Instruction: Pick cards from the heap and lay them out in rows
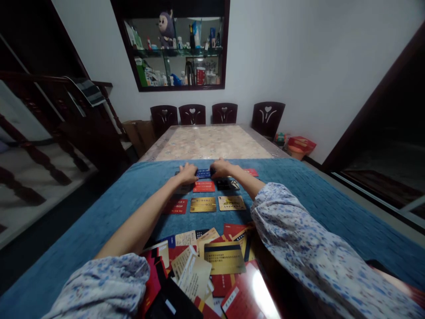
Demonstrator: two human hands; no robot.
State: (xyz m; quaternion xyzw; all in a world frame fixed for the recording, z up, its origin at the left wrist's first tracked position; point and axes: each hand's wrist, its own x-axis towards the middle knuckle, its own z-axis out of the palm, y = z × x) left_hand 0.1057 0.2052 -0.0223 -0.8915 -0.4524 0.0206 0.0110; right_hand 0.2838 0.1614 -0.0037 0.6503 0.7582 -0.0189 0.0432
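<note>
A blue card [203, 173] lies between my two hands in the far row of cards on the blue cloth. My left hand [188, 172] has curled fingers at its left edge, and my right hand [220, 168] has bent fingers at its right edge. Closer to me are a red card [203, 186] and a black card [228, 184]. Another row holds a red card [175, 206], a gold card [203, 204] and a pale gold card [232, 203]. A red card [251, 172] peeks out behind my right wrist. My forearms hide parts of the rows.
Nearest me is a loose, overlapping pile of cards, with a gold card [225, 258] on top and a black card-like piece [174, 301] at the front. The blue cloth [308, 212] covers the near table. Chairs [191, 114] stand behind the patterned far end [206, 139].
</note>
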